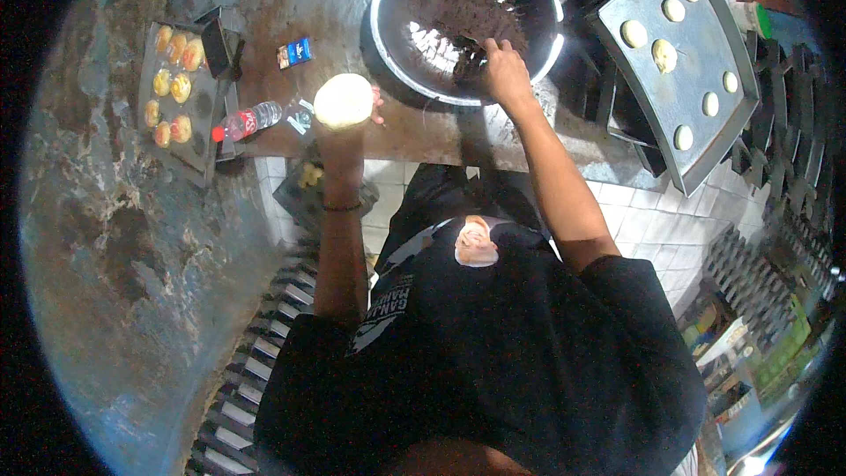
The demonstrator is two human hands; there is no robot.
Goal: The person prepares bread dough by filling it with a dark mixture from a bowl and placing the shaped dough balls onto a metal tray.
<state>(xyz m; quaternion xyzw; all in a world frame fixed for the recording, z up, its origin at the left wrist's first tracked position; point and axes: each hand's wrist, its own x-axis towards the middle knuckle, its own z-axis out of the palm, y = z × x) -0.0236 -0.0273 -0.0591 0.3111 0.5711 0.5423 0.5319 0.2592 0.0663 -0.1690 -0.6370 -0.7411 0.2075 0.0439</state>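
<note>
My left hand is raised over the counter edge and holds up a flat round piece of pale dough that covers most of the fingers. My right hand reaches over the near rim of a large metal bowl with dark filling inside. Its fingers are closed on a dark utensil that dips into the filling.
A grey baking tray with several round dough pieces sits on racks at the right. At the left stands a dark tray of filled yellow pastries, with a plastic bottle and a small blue packet beside it. Stacked trays lie below.
</note>
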